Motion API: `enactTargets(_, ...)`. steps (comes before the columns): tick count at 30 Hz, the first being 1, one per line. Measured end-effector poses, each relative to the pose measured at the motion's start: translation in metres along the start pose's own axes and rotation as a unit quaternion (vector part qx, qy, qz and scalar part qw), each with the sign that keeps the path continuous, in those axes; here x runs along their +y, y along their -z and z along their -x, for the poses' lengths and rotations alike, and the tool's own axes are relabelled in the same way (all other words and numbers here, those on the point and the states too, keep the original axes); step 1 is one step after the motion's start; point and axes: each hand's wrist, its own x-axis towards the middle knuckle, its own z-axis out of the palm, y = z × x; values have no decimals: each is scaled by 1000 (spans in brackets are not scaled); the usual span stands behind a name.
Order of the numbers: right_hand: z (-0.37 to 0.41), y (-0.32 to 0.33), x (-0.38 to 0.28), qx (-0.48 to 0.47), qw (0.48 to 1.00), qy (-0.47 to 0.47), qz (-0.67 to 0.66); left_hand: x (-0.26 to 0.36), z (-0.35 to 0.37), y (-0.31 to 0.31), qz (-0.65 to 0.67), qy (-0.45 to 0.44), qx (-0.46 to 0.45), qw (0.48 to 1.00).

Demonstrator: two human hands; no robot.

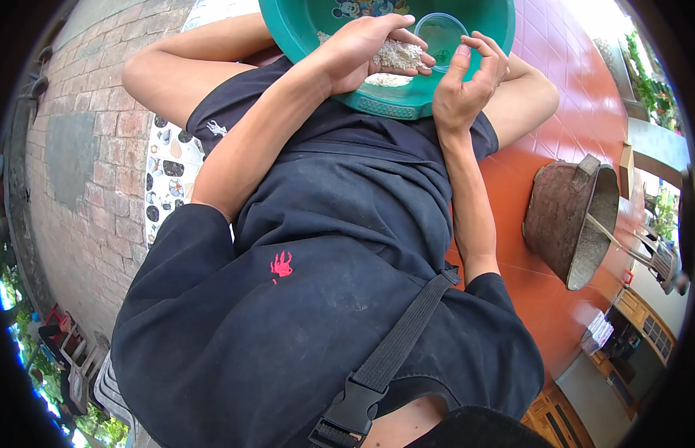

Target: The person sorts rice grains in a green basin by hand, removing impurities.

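Observation:
A green plastic basin [396, 108] with cartoon figures on its inside sits on my lap between my crossed legs. My left hand [362, 56] is turned palm up over it, cupped around a heap of white rice [400, 55]. More loose rice [388, 79] lies in the basin under that hand. A round clear container [441, 16] with a bluish rim stands inside the basin, to the right of my left fingertips. My right hand [467, 86] hangs over the right rim, fingers curled and thumb close to the index fingertip, right beside the container. I cannot tell what that pinch holds.
Red tiled floor [504, 246] spreads to the right, where a brown tapered tub [560, 216] lies tipped with a stick at its mouth. On the left are brick paving [112, 160] and a pebble-patterned strip [168, 168]. A black strap with a buckle [355, 403] crosses my chest.

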Motion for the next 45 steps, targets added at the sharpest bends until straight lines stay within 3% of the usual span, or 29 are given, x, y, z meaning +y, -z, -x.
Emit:
enactTargets(3,-1,0,-4,43,999,-22,22,-3,-2,1,3,4,-15,1000)
enactTargets(5,-1,4,-10,-63,996,48,52,-2,1,-3,-6,-18,14,1000)
enactTargets(8,2,0,-13,-145,984,99,25,0,7,-6,-16,-20,29,999)
enactTargets(12,0,-1,-13,-168,977,123,36,-4,4,-1,-20,-16,20,999)
enactTargets(18,1,-1,-14,-175,977,111,40,-7,1,0,-34,-19,40,998)
enactTargets(25,1,-2,-5,-152,984,89,26,-1,4,-4,7,-13,0,1000)
enactTargets(30,-3,4,-19,-209,970,120,16,-4,4,-3,-32,-24,39,998)
enactTargets(45,-3,1,-17,-218,972,88,29,-2,6,-5,-25,-24,26,999)
